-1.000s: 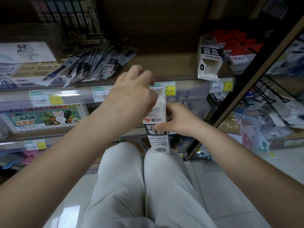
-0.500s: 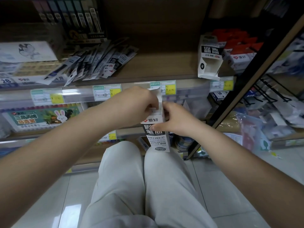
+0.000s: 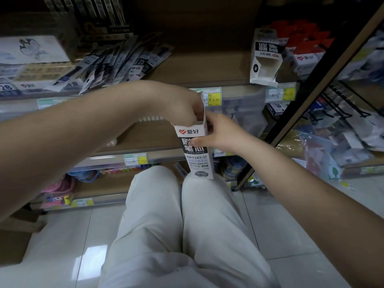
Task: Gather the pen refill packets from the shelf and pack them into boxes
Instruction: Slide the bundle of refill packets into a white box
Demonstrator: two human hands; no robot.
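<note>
A tall white-and-black refill box (image 3: 198, 161) stands upright on my right knee with its top flap open. My right hand (image 3: 224, 134) grips its right side, with the thumb across the printed front. My left hand (image 3: 176, 102) comes from the left and dips its fingers down into the open top. The fingertips and whatever is inside the box are hidden. A loose pile of pen refill packets (image 3: 124, 61) lies on the wooden shelf at the upper left, apart from both hands.
An empty opened box of the same kind (image 3: 266, 59) leans on the shelf at the upper right beside red-topped boxes (image 3: 305, 46). A black slanted shelf post (image 3: 311, 90) stands to the right. A brown carton (image 3: 12, 242) sits on the tiled floor at the left.
My left hand has come down from above the box's top, and its fingers now reach inside the opening. My right hand keeps its hold on the box.
</note>
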